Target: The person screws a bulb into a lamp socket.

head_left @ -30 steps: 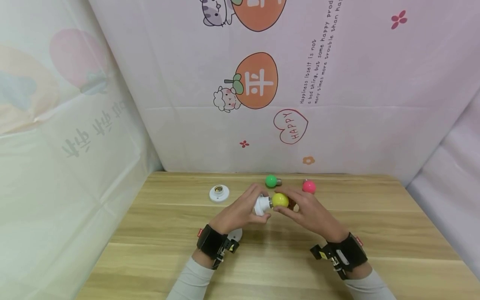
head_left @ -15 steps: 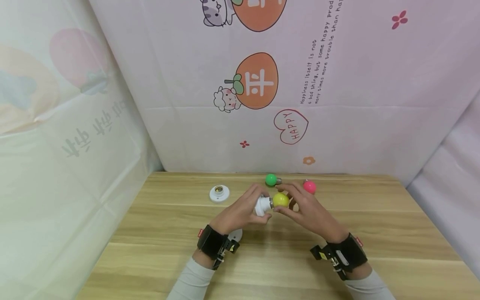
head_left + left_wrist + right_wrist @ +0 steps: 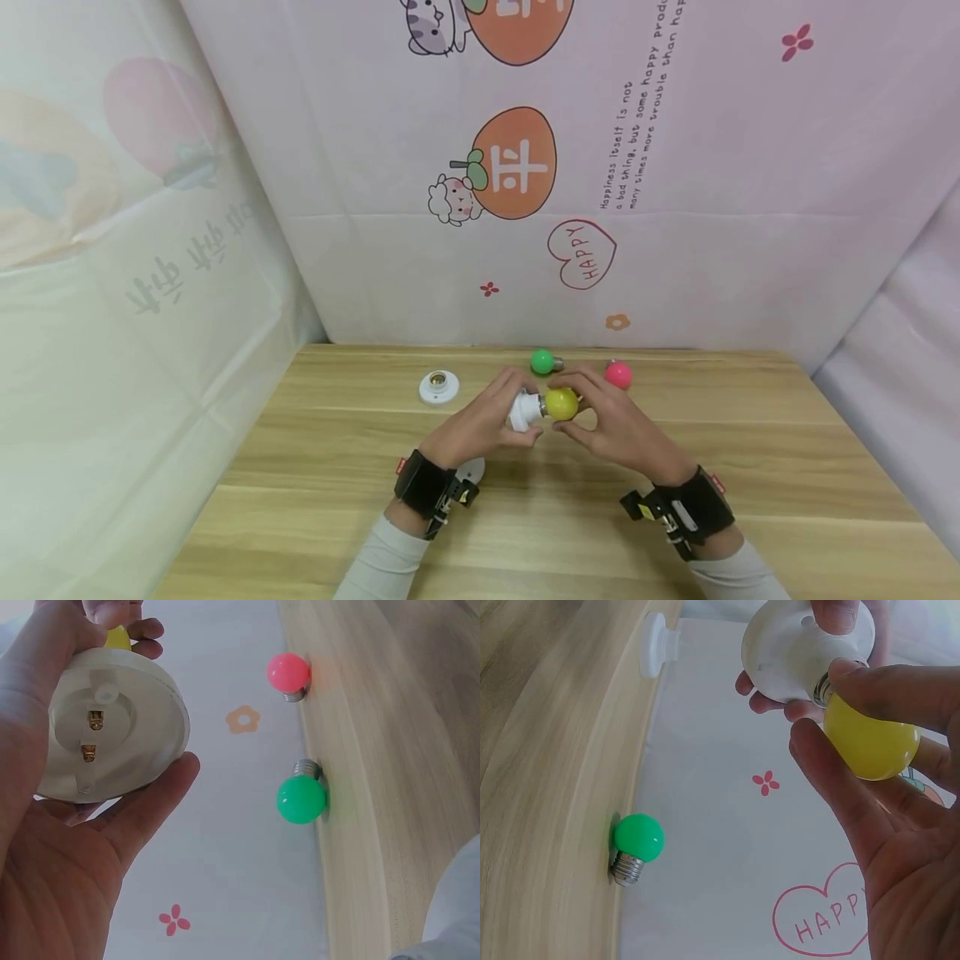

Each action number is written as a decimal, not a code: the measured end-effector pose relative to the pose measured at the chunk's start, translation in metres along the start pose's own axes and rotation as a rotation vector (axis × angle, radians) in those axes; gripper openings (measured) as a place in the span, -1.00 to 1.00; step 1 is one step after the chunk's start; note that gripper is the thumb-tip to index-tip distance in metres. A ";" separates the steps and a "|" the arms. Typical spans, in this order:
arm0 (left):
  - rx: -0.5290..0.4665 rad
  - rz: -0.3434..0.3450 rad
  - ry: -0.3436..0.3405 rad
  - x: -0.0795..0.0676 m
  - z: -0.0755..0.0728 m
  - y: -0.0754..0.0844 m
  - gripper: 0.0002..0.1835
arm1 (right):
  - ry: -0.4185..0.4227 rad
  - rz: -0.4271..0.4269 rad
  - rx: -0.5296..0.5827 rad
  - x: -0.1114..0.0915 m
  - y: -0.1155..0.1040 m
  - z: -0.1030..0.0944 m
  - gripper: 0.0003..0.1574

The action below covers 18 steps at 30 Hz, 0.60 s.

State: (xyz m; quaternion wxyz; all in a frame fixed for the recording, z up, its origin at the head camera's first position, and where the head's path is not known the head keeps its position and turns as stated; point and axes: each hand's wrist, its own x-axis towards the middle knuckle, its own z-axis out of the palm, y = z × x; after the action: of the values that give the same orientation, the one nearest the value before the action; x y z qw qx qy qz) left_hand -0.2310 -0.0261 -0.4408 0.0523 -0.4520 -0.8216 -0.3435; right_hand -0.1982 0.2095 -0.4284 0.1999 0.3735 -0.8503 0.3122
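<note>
My left hand point(image 3: 480, 425) grips a white lamp holder point(image 3: 525, 411) above the table, on its side with the mouth toward the right. In the left wrist view its hollow underside shows two brass screws point(image 3: 96, 720). The yellow light bulb point(image 3: 561, 404) sits at that mouth, a bit of its silver screw thread point(image 3: 823, 690) still visible and the rest hidden inside. My right hand point(image 3: 618, 425) holds the bulb's round glass between thumb and fingers. In the right wrist view, the thumb lies by the bulb's neck.
A green bulb point(image 3: 542, 362) and a pink bulb point(image 3: 618, 374) lie at the table's back edge. Another white lamp holder point(image 3: 438, 386) stands behind my left hand. A white disc-shaped piece point(image 3: 471, 471) shows partly under my left wrist. Behind the table point(image 3: 570, 533) hangs a printed cloth point(image 3: 375, 250).
The right hand's fingers lifted a little off the bulb, shifted round it and came back onto it, the thumb now lower. The left hand and lamp holder have stayed in place.
</note>
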 end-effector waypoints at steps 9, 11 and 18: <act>-0.013 0.002 0.000 0.000 0.001 -0.001 -0.52 | 0.000 -0.014 0.054 0.001 0.001 0.000 -0.30; -0.010 0.004 -0.002 0.000 0.001 -0.001 -0.52 | 0.004 -0.011 0.054 0.001 0.001 0.000 -0.30; -0.008 0.016 0.000 0.000 0.000 0.000 -0.53 | -0.020 0.021 0.041 0.001 0.001 0.000 -0.36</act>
State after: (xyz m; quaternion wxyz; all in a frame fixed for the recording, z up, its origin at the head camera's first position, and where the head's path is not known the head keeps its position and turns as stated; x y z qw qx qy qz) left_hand -0.2310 -0.0262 -0.4414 0.0532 -0.4590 -0.8165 -0.3461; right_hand -0.1996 0.2103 -0.4283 0.1806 0.3717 -0.8495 0.3281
